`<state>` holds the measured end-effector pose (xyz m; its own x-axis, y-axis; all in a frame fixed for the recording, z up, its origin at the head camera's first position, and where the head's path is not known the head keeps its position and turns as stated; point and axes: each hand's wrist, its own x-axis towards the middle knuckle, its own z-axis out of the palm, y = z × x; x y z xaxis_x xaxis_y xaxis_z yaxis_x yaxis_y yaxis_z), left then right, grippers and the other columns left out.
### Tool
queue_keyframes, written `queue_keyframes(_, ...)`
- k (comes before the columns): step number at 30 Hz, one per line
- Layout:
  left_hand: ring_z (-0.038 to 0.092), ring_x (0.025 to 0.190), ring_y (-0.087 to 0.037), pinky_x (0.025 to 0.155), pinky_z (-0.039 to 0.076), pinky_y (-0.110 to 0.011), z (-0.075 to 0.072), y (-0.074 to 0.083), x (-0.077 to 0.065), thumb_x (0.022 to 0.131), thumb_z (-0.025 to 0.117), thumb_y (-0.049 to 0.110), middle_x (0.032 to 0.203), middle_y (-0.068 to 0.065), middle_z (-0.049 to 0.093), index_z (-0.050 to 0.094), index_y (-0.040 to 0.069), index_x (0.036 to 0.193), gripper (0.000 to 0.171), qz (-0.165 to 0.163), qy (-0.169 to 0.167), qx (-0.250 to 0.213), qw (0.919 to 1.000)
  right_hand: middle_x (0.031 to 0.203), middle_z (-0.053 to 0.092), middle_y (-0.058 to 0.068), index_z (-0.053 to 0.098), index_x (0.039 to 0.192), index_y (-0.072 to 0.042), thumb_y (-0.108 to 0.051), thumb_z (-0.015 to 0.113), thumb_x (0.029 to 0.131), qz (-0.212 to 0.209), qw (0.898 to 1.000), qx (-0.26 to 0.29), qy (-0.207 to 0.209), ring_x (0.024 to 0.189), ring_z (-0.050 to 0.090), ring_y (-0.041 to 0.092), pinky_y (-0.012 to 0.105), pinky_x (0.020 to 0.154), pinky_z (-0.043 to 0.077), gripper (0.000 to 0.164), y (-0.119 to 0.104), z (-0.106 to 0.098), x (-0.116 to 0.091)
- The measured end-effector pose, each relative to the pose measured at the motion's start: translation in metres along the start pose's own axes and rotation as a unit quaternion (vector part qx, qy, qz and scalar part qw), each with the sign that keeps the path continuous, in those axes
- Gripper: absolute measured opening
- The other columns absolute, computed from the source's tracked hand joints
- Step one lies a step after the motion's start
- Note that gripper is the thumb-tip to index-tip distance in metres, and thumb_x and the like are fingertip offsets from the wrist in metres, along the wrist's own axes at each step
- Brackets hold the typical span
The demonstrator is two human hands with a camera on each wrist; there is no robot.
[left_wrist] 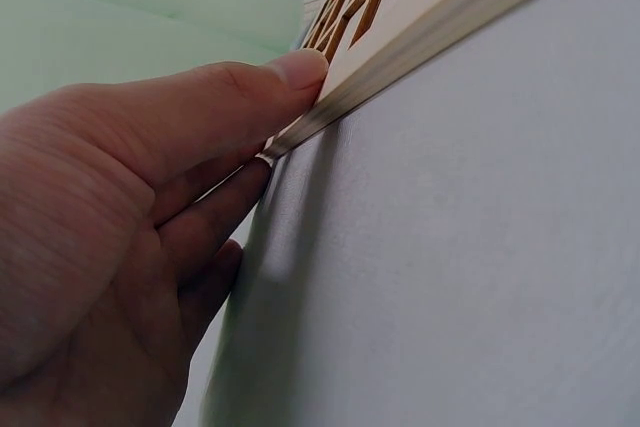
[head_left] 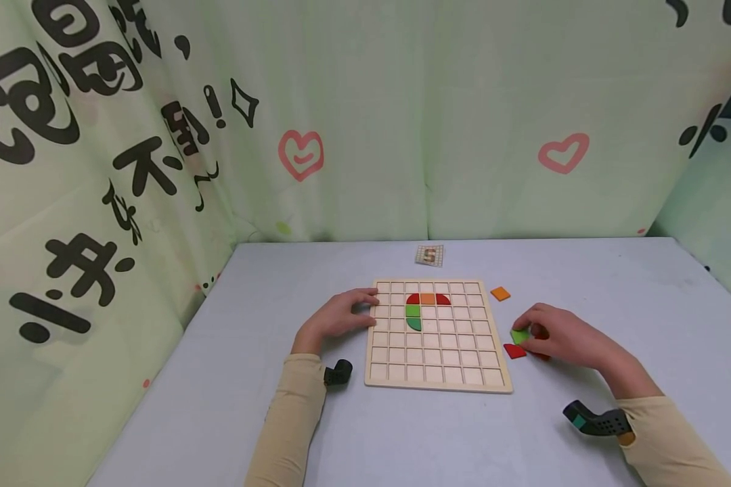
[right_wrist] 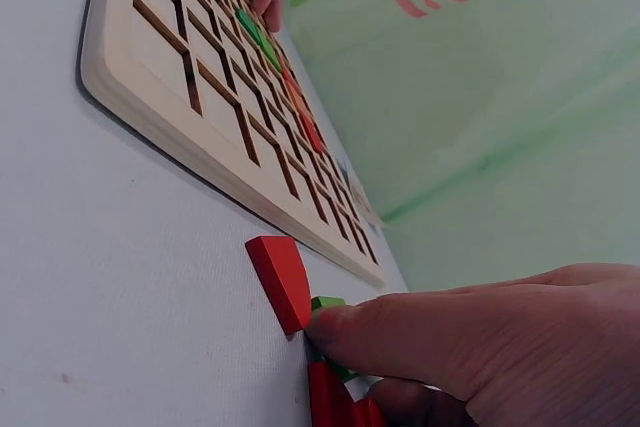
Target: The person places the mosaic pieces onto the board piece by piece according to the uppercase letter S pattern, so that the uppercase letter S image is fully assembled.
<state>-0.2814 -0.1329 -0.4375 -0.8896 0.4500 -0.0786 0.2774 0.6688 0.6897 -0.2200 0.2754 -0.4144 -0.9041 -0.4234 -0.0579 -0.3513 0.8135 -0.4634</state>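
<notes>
A wooden grid board (head_left: 438,388) lies on the table, with red, orange, light green and dark green pieces set in its upper cells. At its left edge my left hand (head_left: 336,314) rests its thumb and fingertips, fingers fairly straight; the left wrist view shows the thumb (left_wrist: 225,97) against the frame. Right of the board, my right hand (head_left: 563,333) pinches a light green block (head_left: 520,336) between thumb and fingers. A red piece with one curved side (right_wrist: 282,282) lies beside that thumb. More red pieces (right_wrist: 330,392) sit under the right hand, partly hidden.
An orange square block (head_left: 500,293) lies off the board's upper right side. Behind the board is a small card (head_left: 429,256) with a grid pattern. A pale green curtain (head_left: 365,122) with dark lettering hangs behind and beside the table (head_left: 426,439).
</notes>
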Motion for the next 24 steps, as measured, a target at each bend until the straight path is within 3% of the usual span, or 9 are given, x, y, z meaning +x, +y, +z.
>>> queue_keyframes(10, 0.036, 0.149, -0.022, 0.123, 0.031, -0.039, -0.0002, 0.0024, -0.0010, 0.093, 0.072, 0.017, 0.155, -0.001, 0.047, 0.065, 0.006, 0.130, 0.039, 0.001, -0.001, 0.005, 1.0000, 0.094, 0.058, -0.001, 0.071, 0.111, -0.004, -0.016, 0.075, 0.087, -0.009, 1.000, -0.009, 0.009, 0.079, 0.048, 0.011, 0.022, 0.062, 0.044, 0.027, 0.0039, 0.0019, -0.0007)
queue_keyframes(18, 0.036, 0.149, -0.022, 0.123, 0.031, -0.039, 0.0002, 0.0022, -0.0013, 0.092, 0.071, 0.018, 0.155, 0.000, 0.048, 0.066, 0.007, 0.129, 0.039, 0.000, 0.002, 0.001, 1.0000, 0.105, 0.065, 0.003, 0.071, 0.111, -0.007, -0.017, 0.074, 0.088, -0.006, 0.999, -0.002, 0.035, 0.091, 0.056, 0.015, 0.026, 0.075, 0.054, 0.025, 0.0031, 0.0029, 0.0009)
queue_keyframes(24, 0.036, 0.149, -0.022, 0.123, 0.030, -0.039, -0.0012, 0.0019, -0.0011, 0.092, 0.072, 0.018, 0.155, 0.000, 0.048, 0.066, 0.007, 0.130, 0.039, 0.000, 0.000, 0.006, 1.0000, 0.108, 0.065, 0.003, 0.070, 0.118, -0.007, -0.020, 0.076, 0.090, -0.013, 0.998, 0.015, 0.053, 0.094, 0.060, 0.016, 0.023, 0.074, 0.055, 0.032, 0.0004, 0.0036, 0.0022)
